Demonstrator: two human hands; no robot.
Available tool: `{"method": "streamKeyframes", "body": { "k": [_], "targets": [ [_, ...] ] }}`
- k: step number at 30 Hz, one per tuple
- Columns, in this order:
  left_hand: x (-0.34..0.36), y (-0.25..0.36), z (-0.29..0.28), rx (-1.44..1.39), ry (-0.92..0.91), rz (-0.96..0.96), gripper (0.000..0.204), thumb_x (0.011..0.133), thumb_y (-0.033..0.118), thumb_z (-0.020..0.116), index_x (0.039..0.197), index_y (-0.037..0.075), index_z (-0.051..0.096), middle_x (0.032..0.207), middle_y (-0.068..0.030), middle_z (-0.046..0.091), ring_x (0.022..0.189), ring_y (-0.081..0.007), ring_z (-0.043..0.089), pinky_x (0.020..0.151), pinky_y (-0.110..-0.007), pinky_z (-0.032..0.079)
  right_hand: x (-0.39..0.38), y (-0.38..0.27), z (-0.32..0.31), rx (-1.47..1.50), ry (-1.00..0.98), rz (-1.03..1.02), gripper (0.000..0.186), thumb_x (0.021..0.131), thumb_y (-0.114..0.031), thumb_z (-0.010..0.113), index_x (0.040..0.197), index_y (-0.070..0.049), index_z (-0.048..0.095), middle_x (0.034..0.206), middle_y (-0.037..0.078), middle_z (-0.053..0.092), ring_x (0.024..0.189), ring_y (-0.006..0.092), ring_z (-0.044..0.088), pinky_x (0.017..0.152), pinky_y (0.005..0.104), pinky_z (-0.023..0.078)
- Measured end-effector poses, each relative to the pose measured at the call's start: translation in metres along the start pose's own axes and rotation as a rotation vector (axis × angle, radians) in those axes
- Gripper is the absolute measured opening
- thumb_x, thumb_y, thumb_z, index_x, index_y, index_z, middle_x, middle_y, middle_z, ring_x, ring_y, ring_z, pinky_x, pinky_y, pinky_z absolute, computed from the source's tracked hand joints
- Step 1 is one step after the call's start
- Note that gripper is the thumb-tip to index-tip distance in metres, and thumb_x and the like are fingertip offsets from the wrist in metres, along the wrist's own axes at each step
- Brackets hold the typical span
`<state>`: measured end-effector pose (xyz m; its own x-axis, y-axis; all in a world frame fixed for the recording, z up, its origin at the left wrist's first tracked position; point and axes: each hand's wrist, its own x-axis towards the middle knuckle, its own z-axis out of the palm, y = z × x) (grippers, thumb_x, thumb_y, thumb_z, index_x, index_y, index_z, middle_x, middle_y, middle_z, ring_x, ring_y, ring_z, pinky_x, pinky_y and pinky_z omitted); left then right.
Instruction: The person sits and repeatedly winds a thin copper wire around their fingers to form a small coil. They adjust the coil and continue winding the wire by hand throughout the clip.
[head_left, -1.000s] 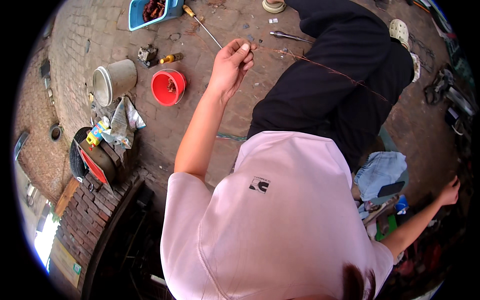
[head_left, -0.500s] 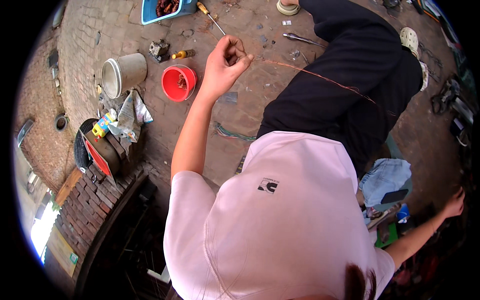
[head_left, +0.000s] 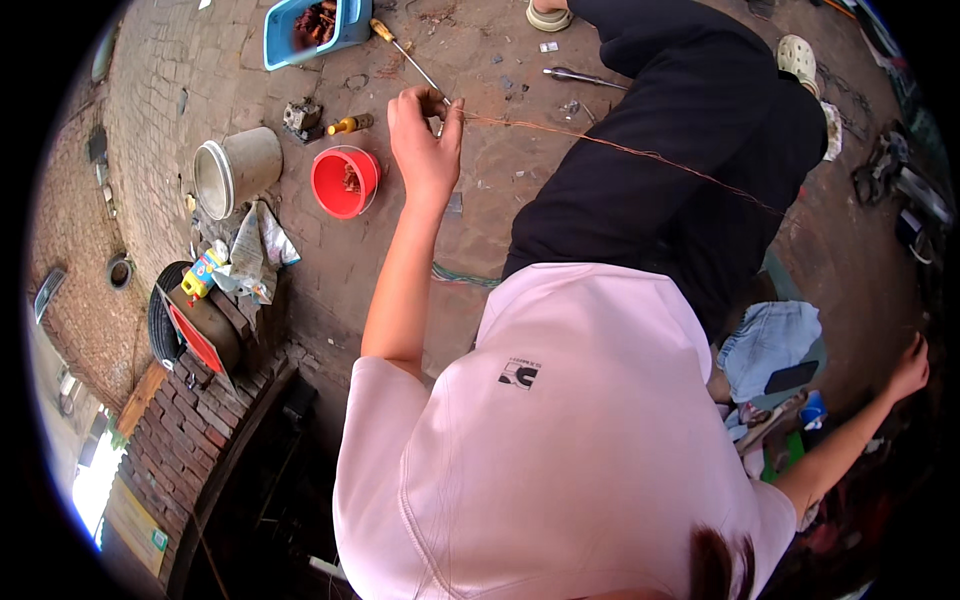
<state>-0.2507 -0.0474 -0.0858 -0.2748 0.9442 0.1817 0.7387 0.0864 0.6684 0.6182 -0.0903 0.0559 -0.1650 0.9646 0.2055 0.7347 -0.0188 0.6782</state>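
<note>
My left hand (head_left: 425,140) is raised over the floor, fingers pinched on one end of a thin bundle of copper wire (head_left: 620,148). From there the wire runs rightward across my dark trousers, and its far end thins out near my knee. Out at the right edge my right hand (head_left: 910,368) is closed with the arm stretched away; whatever it may hold is too small to see. Just left of my left hand stands a red bucket (head_left: 335,190) with some copper-coloured scraps inside. A screwdriver (head_left: 381,30) with a yellow handle lies beyond the hand.
Farther off is a blue basin (head_left: 350,32) of reddish-brown pieces. A grey bucket (head_left: 250,165) and a yellow-handled tool (head_left: 350,124) lie at left. Greenish wires (head_left: 465,276) lie beside me. At right, a phone (head_left: 792,377) rests by light-blue cloth (head_left: 765,345).
My left hand has moved left with the wire end, and the wire looks straighter across my legs. My right hand sits slightly higher in the picture. The whole view has shifted a little.
</note>
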Motion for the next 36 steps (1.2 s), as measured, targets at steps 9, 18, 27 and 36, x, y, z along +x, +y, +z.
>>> {"method": "streamKeyframes", "body": {
  "k": [9, 18, 27, 36],
  "targets": [
    [0.005, -0.064, -0.017, 0.207, -0.122, 0.078, 0.018, 0.081, 0.006, 0.068, 0.090, 0.006, 0.053, 0.076, -0.0049, 0.053, 0.069, -0.0200, 0.051, 0.060, -0.032, 0.040, 0.006, -0.002, 0.000, -0.026, -0.212, 0.048, 0.030, 0.095, -0.036, 0.050, 0.114, -0.017, 0.064, 0.107, 0.001, 0.068, 0.096, 0.0159, 0.063, 0.088, 0.0295, 0.043],
    [0.005, -0.087, -0.017, -0.754, -0.079, -0.794, 0.020, 0.083, 0.005, 0.071, 0.084, 0.006, 0.050, 0.067, 0.0009, 0.050, 0.054, -0.0089, 0.044, 0.049, -0.022, 0.033, 0.008, -0.001, 0.006, 0.139, -0.126, 0.111, 0.030, 0.094, -0.038, 0.052, 0.109, -0.018, 0.067, 0.100, 0.002, 0.069, 0.087, 0.0192, 0.065, 0.078, 0.0306, 0.049],
    [0.004, -0.074, -0.028, -1.814, -0.028, -1.212, 0.015, 0.097, 0.014, 0.050, 0.086, 0.004, 0.048, 0.062, 0.0030, 0.036, 0.044, -0.0064, 0.027, 0.040, -0.021, 0.021, 0.000, 0.009, 0.017, 0.142, -0.154, 0.195, 0.034, 0.095, -0.041, 0.049, 0.109, -0.017, 0.067, 0.103, 0.002, 0.069, 0.091, 0.0199, 0.064, 0.079, 0.0325, 0.049],
    [-0.001, -0.075, -0.035, -0.183, -0.306, -0.239, 0.017, 0.091, 0.016, 0.062, 0.095, 0.000, 0.057, 0.057, 0.0040, 0.047, 0.050, -0.0051, 0.040, 0.047, -0.021, 0.032, -0.007, 0.016, 0.013, 0.048, -0.234, 0.261, 0.033, 0.094, -0.041, 0.051, 0.109, -0.017, 0.068, 0.099, 0.004, 0.069, 0.088, 0.0204, 0.065, 0.084, 0.0323, 0.045]
  ]
}}
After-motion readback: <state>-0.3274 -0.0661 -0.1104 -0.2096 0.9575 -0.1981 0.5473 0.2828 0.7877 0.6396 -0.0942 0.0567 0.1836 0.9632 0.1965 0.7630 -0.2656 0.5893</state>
